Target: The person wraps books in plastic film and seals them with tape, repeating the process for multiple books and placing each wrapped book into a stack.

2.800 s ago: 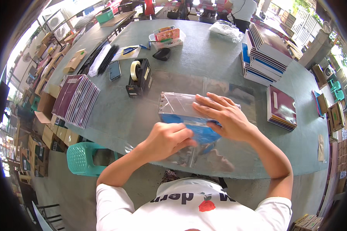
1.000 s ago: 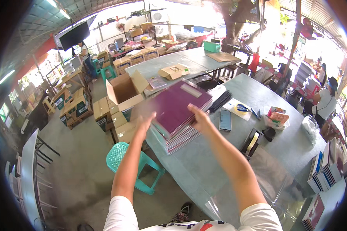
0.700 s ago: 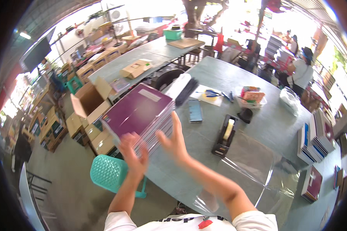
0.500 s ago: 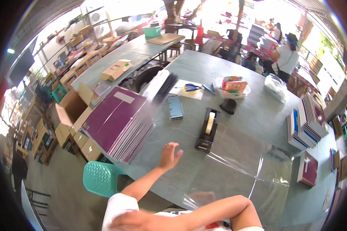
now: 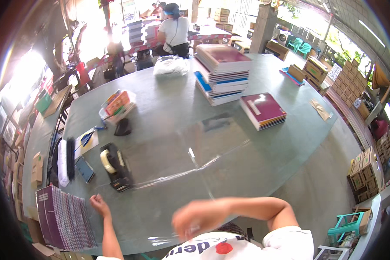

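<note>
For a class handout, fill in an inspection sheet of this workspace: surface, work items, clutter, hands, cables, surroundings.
Surface: grey-green table, clear plastic film spread over its middle.
Work items: maroon spiral-bound stack at left; taller mixed stack and smaller maroon-topped stack beyond the film; black tape dispenser.
Clutter: phone, plastic tub of supplies, crumpled plastic bag.
Hands: left hand near the spiral-bound stack, nothing seen in it; right hand in front of the shirt, blurred, grip unclear.
Cables: nothing seen.
Surroundings: person in white top beyond the table; stacked cartons at right.
</note>
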Available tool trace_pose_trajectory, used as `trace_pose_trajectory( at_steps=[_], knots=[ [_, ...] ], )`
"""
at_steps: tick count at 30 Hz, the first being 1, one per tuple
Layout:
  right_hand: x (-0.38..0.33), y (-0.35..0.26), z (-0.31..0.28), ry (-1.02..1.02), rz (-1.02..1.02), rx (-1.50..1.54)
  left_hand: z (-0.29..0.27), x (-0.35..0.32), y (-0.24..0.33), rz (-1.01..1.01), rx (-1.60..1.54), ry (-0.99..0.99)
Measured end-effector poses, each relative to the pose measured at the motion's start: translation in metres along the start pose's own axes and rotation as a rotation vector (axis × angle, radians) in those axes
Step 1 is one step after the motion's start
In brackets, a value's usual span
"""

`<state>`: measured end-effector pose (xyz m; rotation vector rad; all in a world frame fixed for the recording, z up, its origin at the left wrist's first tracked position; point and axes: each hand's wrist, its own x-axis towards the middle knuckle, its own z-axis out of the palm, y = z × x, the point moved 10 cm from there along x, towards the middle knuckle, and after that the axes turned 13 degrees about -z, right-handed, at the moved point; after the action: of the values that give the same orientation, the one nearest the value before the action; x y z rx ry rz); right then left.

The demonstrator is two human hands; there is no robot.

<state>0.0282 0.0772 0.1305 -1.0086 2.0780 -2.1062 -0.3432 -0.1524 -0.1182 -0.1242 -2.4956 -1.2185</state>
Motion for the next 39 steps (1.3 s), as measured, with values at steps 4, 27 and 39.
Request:
trace_pose_trajectory(
  at_steps=[4, 27, 39],
  knots=[
    [-0.245, 0.008, -0.23, 1.249, 0.397, -0.376, -0.031, -0.067, 0.11, 0.056, -0.064, 0.073],
    [-0.171, -0.115, -0.46, 0.176, 0.491, -2.156, 0.08, -0.229, 0.49, 0.832, -0.223, -0.399],
    [-0.097, -0.172, -0.221, 0.053, 0.467, -1.28, 0.066, -0.254, 0.58, 0.595, -0.882, -0.817]
  ],
)
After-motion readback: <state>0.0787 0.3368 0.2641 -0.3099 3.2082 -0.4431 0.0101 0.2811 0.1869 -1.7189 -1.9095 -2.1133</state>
